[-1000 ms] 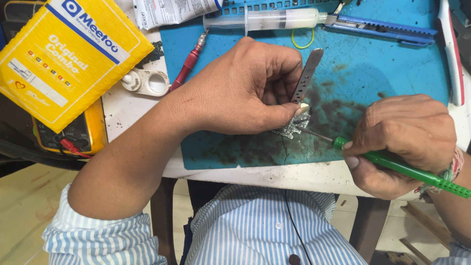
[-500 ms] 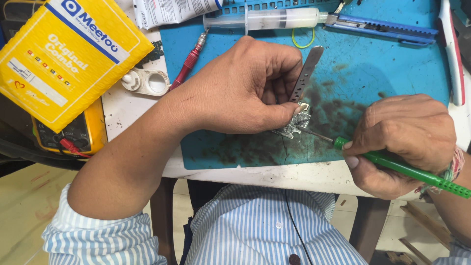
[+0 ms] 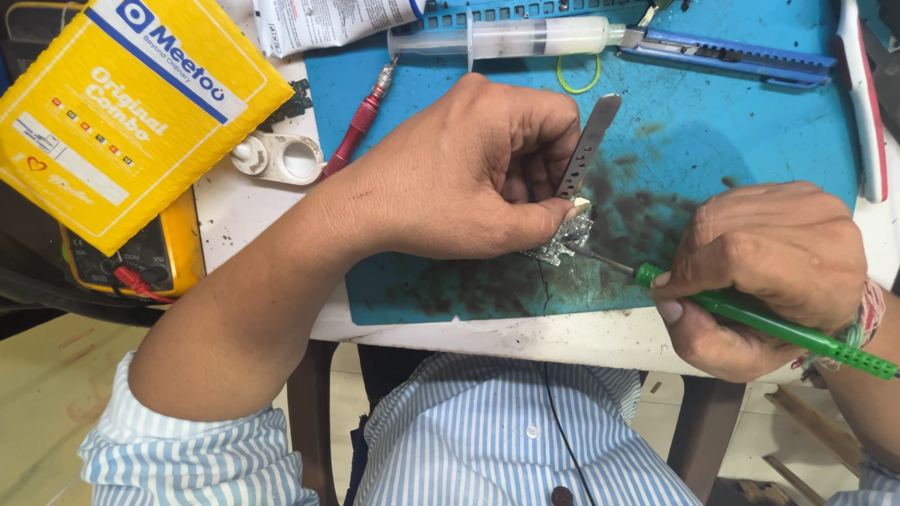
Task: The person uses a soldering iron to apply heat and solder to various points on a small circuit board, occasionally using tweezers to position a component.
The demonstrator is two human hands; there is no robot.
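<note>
two hands meet over one small silvery piece (image 3: 565,239) near the front edge of a stained blue work mat (image 3: 750,131). the left hand (image 3: 469,178) is curled down onto the mat, its thumb tip pressing on that crumpled, foil-like piece and pinning it, while its fingers are closed around a slim perforated metal strip (image 3: 586,150) that rises at a slant from under the hand toward the back of the mat. the piece lies just under and to the right of the thumb, at the foot of the strip. the right hand (image 3: 773,267) is closed around a green-handled tool (image 3: 769,328), held like a pen, and its thin metal tip reaches leftward to touch the silvery piece; the handle runs out to the lower right past a wrist wearing a thread band. dark smudges spread across the mat around the piece. farther back on the mat lie a clear syringe (image 3: 506,39), a yellow rubber band (image 3: 578,73) just below it, and a blue utility knife (image 3: 731,56) to its right. a red-handled tool (image 3: 361,117) lies at the mat's left edge, beside a small white plastic holder (image 3: 279,156). at far left a yellow padded envelope (image 3: 117,103) rests over a yellow multimeter (image 3: 141,258). striped blue shirt sleeves show below.
</note>
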